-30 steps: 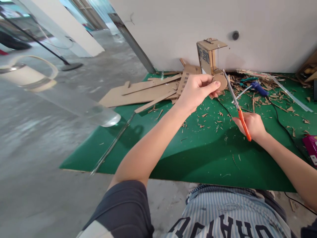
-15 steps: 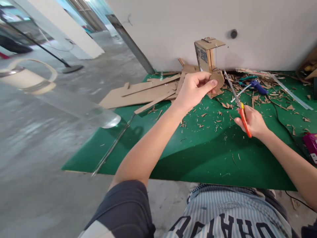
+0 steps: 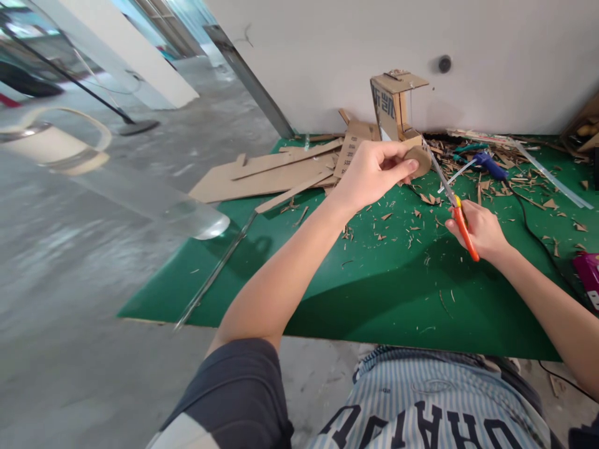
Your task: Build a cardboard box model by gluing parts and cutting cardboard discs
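Note:
My left hand (image 3: pixel 372 171) is closed on a small round cardboard piece (image 3: pixel 420 159), held above the green mat (image 3: pixel 327 280). My right hand (image 3: pixel 480 231) grips orange-handled scissors (image 3: pixel 452 199); their blades point up and left and meet the edge of the cardboard piece. Small cardboard scraps (image 3: pixel 397 227) lie scattered on the mat under both hands.
A cardboard box structure (image 3: pixel 395 106) stands against the white wall. Flat cardboard sheets (image 3: pixel 271 171) lie at the mat's back left. A blue glue gun (image 3: pixel 489 165) with a black cable (image 3: pixel 533 231) sits at the right, amid offcuts. A pink object (image 3: pixel 589 277) is at the right edge.
The cardboard piece has turned slightly in my left hand, and the scissors have shifted a little along its edge. Both arms stay in nearly the same place.

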A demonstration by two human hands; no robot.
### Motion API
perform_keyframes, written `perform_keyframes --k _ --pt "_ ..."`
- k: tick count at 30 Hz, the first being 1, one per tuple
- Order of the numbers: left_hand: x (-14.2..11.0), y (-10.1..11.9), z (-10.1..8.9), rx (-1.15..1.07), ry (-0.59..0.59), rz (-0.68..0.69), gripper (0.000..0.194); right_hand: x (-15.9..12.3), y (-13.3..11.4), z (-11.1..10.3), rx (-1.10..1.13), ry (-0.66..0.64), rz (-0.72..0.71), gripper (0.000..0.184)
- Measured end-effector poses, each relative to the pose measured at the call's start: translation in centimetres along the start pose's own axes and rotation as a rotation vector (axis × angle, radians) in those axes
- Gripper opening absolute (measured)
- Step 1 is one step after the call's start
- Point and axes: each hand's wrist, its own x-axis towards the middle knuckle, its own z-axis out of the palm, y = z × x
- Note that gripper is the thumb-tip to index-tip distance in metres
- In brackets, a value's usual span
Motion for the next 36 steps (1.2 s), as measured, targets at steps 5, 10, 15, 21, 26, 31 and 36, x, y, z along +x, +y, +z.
perform_keyframes --k 5,10,15,21,26,31,36 --pt "-0.2 0.5 0.1 0.091 -0.009 -0.029 0.034 0.0 0.2 0.0 0.008 -0.004 0.001 0.036" --pt "-0.3 0.8 0.2 0.125 -0.016 -0.033 0.034 0.1 0.1 -0.2 -0.015 -0.004 -0.014 0.035" --pt "-0.4 1.1 0.3 0.132 -0.025 -0.028 0.032 0.3 -0.1 -0.3 -0.124 0.02 -0.012 0.038" --pt "-0.5 1.4 0.1 0.16 -0.047 -0.024 0.03 0.5 0.2 0.0 -0.25 0.088 -0.066 0.038" --pt "-0.6 1.6 0.0 0.176 -0.072 -0.026 0.028 0.4 0.6 0.7 -0.272 0.176 -0.048 0.044" --pt "-0.4 1.6 -0.1 0.138 -0.066 -0.068 0.028 0.3 0.7 0.8 -0.269 0.177 -0.015 0.046" --pt "-0.2 1.1 -0.3 0.158 -0.075 -0.082 0.032 0.4 0.6 0.5 -0.213 0.136 0.001 0.048"
